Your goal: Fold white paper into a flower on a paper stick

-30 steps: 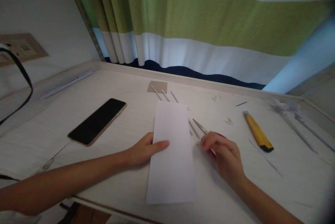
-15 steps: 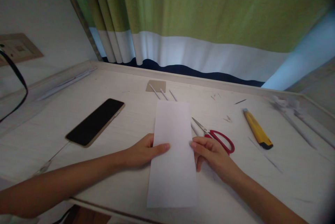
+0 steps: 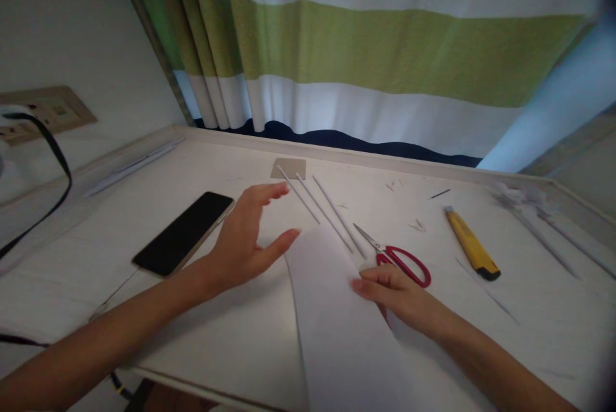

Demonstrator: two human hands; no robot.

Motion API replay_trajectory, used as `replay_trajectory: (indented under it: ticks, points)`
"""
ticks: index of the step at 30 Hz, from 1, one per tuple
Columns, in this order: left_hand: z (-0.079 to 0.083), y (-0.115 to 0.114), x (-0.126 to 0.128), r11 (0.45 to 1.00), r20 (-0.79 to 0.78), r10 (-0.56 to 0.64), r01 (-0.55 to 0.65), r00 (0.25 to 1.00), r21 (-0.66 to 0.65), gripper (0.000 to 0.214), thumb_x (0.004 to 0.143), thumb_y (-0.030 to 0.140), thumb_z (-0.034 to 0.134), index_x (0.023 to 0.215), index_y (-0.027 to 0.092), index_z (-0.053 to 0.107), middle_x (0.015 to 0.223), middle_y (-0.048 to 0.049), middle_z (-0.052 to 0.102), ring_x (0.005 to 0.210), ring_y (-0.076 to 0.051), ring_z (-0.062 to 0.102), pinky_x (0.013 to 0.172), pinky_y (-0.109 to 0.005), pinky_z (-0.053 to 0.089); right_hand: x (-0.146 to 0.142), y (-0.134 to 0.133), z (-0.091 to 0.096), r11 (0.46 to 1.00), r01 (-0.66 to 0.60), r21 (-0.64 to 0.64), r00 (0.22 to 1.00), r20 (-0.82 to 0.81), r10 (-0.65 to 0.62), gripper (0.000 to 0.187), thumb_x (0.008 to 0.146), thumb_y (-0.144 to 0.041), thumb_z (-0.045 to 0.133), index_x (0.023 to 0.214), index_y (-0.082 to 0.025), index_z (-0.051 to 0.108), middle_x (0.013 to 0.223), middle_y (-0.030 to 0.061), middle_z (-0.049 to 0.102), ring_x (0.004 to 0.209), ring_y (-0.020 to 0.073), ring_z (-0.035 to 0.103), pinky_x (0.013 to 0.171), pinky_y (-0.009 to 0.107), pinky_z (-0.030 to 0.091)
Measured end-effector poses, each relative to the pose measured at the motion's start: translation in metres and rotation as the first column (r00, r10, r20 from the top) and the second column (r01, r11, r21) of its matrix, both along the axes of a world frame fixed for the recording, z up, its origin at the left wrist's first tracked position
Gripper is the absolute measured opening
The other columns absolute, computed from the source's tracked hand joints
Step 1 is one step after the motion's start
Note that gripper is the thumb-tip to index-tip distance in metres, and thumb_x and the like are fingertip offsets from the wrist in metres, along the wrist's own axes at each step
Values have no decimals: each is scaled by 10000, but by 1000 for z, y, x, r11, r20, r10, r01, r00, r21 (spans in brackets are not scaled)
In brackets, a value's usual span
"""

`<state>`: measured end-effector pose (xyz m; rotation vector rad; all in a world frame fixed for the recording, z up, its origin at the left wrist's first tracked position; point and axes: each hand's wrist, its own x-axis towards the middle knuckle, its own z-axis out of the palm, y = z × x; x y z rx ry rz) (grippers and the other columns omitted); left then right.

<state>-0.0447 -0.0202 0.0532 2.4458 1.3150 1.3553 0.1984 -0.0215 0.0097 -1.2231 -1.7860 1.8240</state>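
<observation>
The white table (image 3: 231, 328) carries – from its middle – a card (image 3: 292, 165) and thin sticks (image 3: 325, 212) toward twelve o'clock, scissors (image 3: 380, 248) then a cutter (image 3: 471, 242) toward three, a phone (image 3: 183, 232) near ten.

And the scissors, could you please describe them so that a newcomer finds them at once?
Start from the curtain with its wide green band and come down to the white table in front of it. Just beyond the right hand, between the thin white sticks and the yellow cutter, lie the scissors. Their red handles set them apart from both neighbours.
</observation>
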Motion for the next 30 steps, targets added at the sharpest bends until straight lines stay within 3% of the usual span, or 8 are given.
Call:
replay_trajectory:
  ticks: [3,6,10,13,16,21,24,30]
  points:
    - [24,-9,12,986,-518,-158,166,841,-31,383,799,371,478,1136,194,442,1103,-72,537,1077,-240,421,965,-482,232,0,-3,11,985,-165,49,985,60,162,387,785,-467,440,552,-158,452,412,-50,433,368,55,413,368,168,284]
    - [25,-14,33,947,-681,-272,316,680,-63,320,824,397,418,1032,172,510,983,-52,589,980,-215,484,990,-491,178,-5,-8,26,960,-233,154,970,106,219,372,806,-441,415,561,-161,441,433,-55,412,388,53,391,388,173,290]
    - [14,-12,44,950,-721,-181,309,668,48,220,849,256,388,712,171,538,710,0,591,727,-152,514,968,-434,237,-7,-16,46,875,-203,440,951,301,70,285,811,-358,438,611,-163,491,527,-41,461,477,64,411,425,179,286]
    - [12,-15,40,962,-679,-106,247,726,114,237,859,254,364,699,173,519,674,1,576,686,-149,499,901,-395,313,-5,-21,60,741,-195,643,905,408,-116,156,800,-296,473,747,-192,576,663,-19,577,588,93,499,532,202,361]
    - [15,-26,39,966,-678,-23,191,735,175,197,850,213,373,720,171,514,678,-6,563,672,-157,487,876,-396,326,-10,-25,71,537,-306,786,852,478,-214,109,797,-232,485,782,-214,591,738,-11,612,656,115,533,602,230,373]
    - [20,-40,42,939,-676,61,186,735,288,159,830,147,384,721,162,499,673,-11,542,673,-165,473,815,-365,351,-27,-33,81,309,-438,844,807,520,-280,133,786,-195,498,675,-188,570,654,3,583,637,135,513,580,247,349]
    - [20,-41,38,907,-675,111,203,730,369,172,840,148,369,711,163,481,650,-3,519,650,-165,460,732,-340,363,-31,-38,85,288,-411,865,826,487,-284,140,789,-220,500,675,-189,574,649,8,587,645,143,498,590,256,347]
    - [17,-39,18,835,-690,170,269,704,480,138,837,178,401,707,174,450,632,17,474,625,-155,429,657,-319,329,-26,-46,93,400,-361,843,840,480,-254,117,766,-290,546,699,-229,620,645,-3,610,697,156,503,656,287,347]
